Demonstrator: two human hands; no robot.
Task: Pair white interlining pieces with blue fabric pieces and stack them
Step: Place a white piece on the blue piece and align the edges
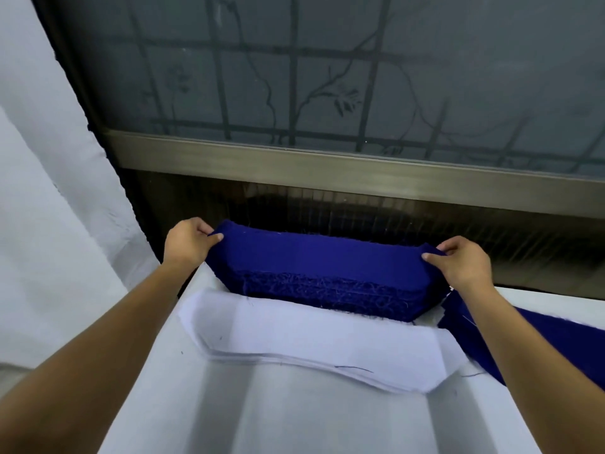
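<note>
Head view: a person's left hand [186,244] and right hand [458,260] each pinch 1 end of the top piece on a thick blue fabric stack [320,267]. The stack sits at the far edge of the white-covered table [294,417], at 12 o'clock from a thin white interlining pile [311,342]. More blue cloth [556,335] lies at 4 o'clock, partly out of frame.

Pairing appears barely begun: the colours lie in separate piles, with no finished pair plainly visible.

Count: 2 hands, 1 blue stack, 1 white pile, 1 side heap. The layers are too fine to number.
</note>
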